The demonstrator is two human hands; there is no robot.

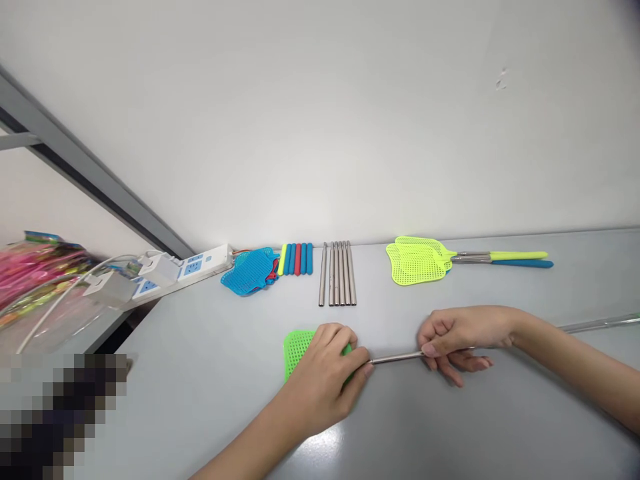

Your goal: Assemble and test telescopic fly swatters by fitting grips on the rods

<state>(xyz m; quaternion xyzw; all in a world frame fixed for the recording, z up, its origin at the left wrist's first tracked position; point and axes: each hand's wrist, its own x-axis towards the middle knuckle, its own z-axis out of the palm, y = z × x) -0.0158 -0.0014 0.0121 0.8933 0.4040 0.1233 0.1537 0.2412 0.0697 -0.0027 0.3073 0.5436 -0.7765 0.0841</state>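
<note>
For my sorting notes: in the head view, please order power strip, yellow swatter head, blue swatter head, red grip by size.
Power strip; yellow swatter head and blue swatter head look alike, unranked; red grip.

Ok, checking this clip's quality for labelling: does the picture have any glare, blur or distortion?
In the head view, glare shines on the grey table just below the left hand; a pixelated block hides the lower left corner; the far table edge runs aslant, likely from lens and head tilt.
</note>
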